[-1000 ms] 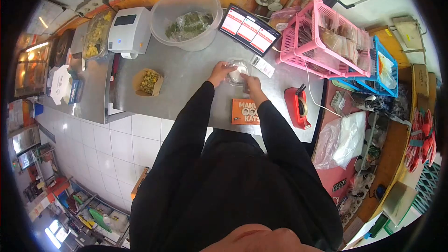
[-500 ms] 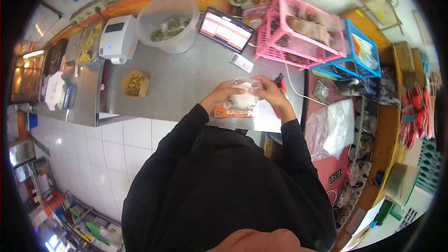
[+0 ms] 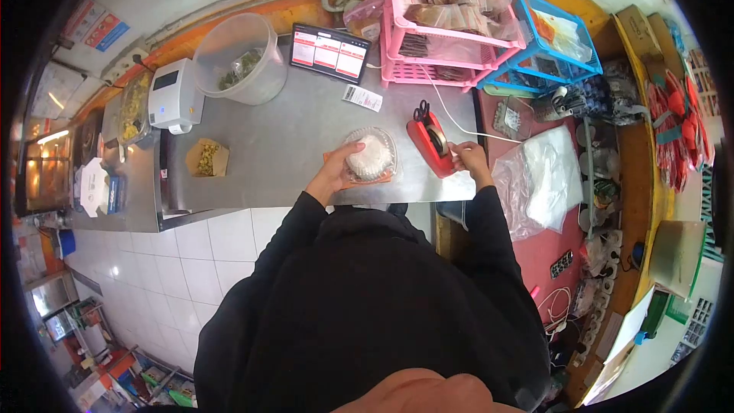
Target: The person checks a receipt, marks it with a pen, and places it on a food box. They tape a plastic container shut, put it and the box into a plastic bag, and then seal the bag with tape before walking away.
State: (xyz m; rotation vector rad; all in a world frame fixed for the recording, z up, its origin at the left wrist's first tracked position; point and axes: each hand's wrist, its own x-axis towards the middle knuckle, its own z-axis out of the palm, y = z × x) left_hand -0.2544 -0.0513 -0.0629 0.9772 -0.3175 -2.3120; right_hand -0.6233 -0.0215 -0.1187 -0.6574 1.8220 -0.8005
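Observation:
My left hand [image 3: 333,171] grips the near left side of a clear, ridged plastic container [image 3: 380,154] with something white and rounded inside. Under the container lies an orange printed card or box [image 3: 386,178], mostly covered. To the right stands a red tape dispenser [image 3: 420,136] with a roll of tape [image 3: 436,138] in it. At the dispenser's near right end is my right hand [image 3: 473,162], fingers pinched together; what is between them is too small to make out. Black-handled scissors [image 3: 421,111] rest at the dispenser's far end.
Behind are a tablet [image 3: 330,53], a printed label [image 3: 362,98] and a large plastic bucket [image 3: 256,46] with greens. A pink rack [image 3: 459,29] and blue rack [image 3: 554,46] stand right of them. A paper tray [image 3: 216,159] and a label printer [image 3: 174,95] are at left.
My right hand has let go of the container and moved right to the tape dispenser. My left hand still holds the container. The view has shifted.

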